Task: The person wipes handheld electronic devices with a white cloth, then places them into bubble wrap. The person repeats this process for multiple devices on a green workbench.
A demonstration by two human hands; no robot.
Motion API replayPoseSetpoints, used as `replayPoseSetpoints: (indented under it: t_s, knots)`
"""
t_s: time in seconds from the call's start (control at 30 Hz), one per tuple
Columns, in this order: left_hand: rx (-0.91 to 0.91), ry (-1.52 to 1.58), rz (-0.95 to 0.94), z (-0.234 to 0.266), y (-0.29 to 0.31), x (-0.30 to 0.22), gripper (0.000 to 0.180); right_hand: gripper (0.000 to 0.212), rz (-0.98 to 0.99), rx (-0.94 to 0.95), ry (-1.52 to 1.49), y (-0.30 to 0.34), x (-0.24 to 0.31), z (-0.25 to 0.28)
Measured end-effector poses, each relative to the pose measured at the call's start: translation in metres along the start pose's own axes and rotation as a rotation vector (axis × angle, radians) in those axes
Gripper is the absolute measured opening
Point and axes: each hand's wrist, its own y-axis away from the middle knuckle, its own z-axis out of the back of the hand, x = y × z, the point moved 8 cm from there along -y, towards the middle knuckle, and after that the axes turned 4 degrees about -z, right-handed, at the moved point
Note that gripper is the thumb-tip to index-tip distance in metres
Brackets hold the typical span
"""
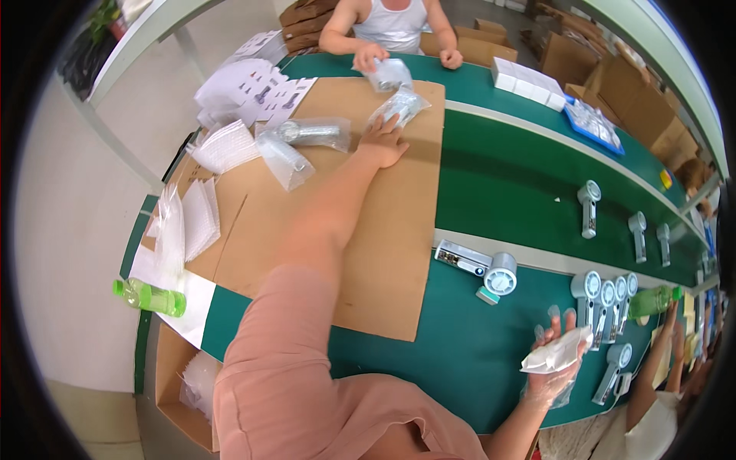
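My left hand (383,146) reaches far across the cardboard sheet (368,253). Its fingers are spread, their tips touching a handheld fan in a clear bubble bag (404,106). At the lower right, my right hand (553,376), in a thin clear plastic glove, holds a folded white cloth (556,353). Left of that hand, a silver handheld fan (500,274) lies on the green table beside a small green-and-white block (487,295). More bagged fans (310,132) rest on the cardboard near my left forearm.
Across the table a person's hand (370,55) touches another bagged fan (389,75). Several silver fans (589,287) stand at right, near a green bottle (652,301) and a co-worker's arm. White bubble bags (201,218) and another bottle (153,297) are at left. A green belt (506,176) runs beyond.
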Motion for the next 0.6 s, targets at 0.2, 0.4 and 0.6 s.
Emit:
replayPoseSetpoints:
  t_s: [0.2, 0.4, 0.6]
  knots:
    - [-0.131, -0.094, 0.200, 0.070, 0.039, 0.000, 0.064, 0.061, -0.043, 0.072, -0.008, 0.000, 0.003, 0.013]
    - [-0.436, 0.214, 0.634, 0.079, 0.144, 0.128, 0.081, 0.063, 0.016, -0.081, 0.026, 0.009, 0.004, 0.009]
    - [-0.329, 0.019, 0.255, 0.010, 0.087, 0.147, 0.065, 0.070, 0.074, -0.023, 0.049, 0.001, 0.007, 0.004]
